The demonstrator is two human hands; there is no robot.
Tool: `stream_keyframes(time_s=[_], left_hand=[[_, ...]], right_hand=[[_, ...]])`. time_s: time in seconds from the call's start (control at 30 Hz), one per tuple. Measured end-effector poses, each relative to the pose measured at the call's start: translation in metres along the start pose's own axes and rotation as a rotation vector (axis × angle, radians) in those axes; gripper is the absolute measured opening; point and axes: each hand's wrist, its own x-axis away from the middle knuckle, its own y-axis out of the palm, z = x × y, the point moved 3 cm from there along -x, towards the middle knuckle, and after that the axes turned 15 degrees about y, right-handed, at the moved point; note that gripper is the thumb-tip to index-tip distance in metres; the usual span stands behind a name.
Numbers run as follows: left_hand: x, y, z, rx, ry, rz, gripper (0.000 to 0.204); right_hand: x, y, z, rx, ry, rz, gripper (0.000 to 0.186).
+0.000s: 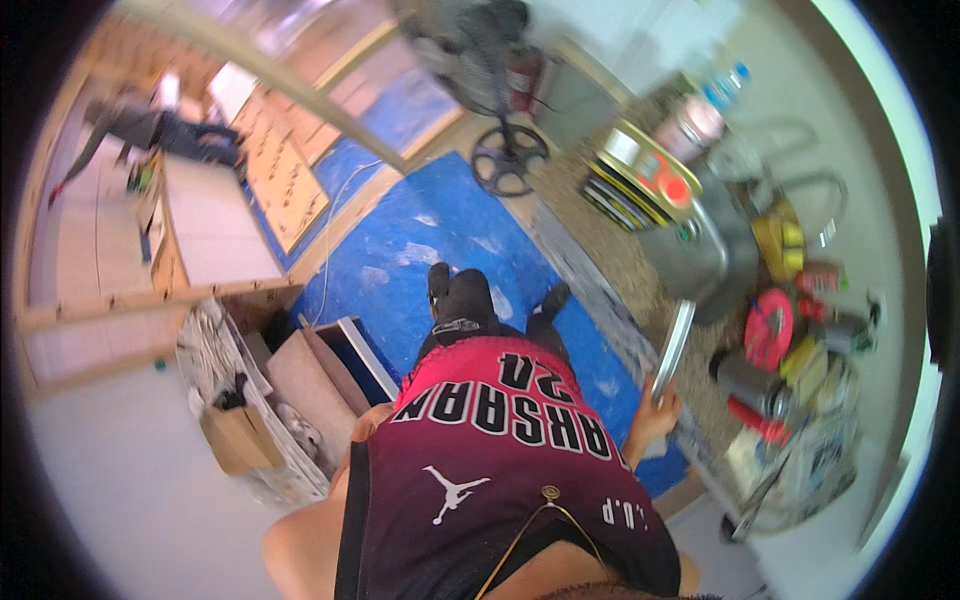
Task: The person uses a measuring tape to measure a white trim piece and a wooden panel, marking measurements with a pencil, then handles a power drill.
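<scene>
My right hand [655, 412] is closed around the lower end of a long, narrow, silvery metal bar [675, 345], beside the edge of a speckled stone counter [570, 190]. The bar's upper end points toward a steel sink basin [715, 265] in the counter. Down at my left side, only a bit of my left hand or wrist [372, 422] shows past my jersey. Its fingers are hidden, so I cannot tell what it holds. I stand upright in a red-to-maroon sleeveless jersey [480, 460].
Black-and-yellow boxes [625, 195], a bottle [725, 88], a dark flask [745, 385] and a pink disc [768, 328] crowd the counter. A pedestal fan [508, 160] stands ahead on blue floor sheeting [400, 230]. Left are a filled crate [290, 440] and, beyond a wooden frame, another person [165, 130].
</scene>
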Motion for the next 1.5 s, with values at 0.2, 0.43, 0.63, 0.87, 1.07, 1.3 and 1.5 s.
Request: stream_keyframes(time_s=[0.2, 0.43, 0.63, 0.87, 1.07, 1.3, 1.5], left_hand=[[-0.108, -0.112, -0.022, 0.055, -0.069, 0.059, 0.034], [-0.168, -0.199, 0.072, -0.537, 0.633, 0.195, 0.032], [-0.147, -0.268, 0.219, -0.05, 0.618, 0.597, 0.039], [-0.15, -0.302, 0.329, 1.013, 0.703, 0.216, 0.032], [-0.196, -0.382, 0.386, 1.349, 0.577, 0.385, 0.024], [-0.24, -0.51, 0.39, 1.53, 0.465, 0.541, 0.032], [-0.302, -0.606, 0.551, 1.197, 0.408, 0.561, 0.03]], right_hand=[[0.083, 0.026, -0.085, -0.049, -0.376, -0.53, 0.063], [0.156, 0.145, -0.35, 0.186, -0.794, -0.771, 0.063], [0.255, 0.195, -0.569, 0.069, -1.058, -0.944, 0.06], [0.388, 0.26, -0.823, -0.03, -1.253, -1.216, 0.055], [0.51, 0.343, -1.019, -0.383, -0.932, -1.541, 0.051], [0.591, 0.514, -1.246, -0.542, -0.381, -1.647, 0.039], [0.597, 0.625, -1.344, -0.891, 0.574, -1.763, 0.033]])
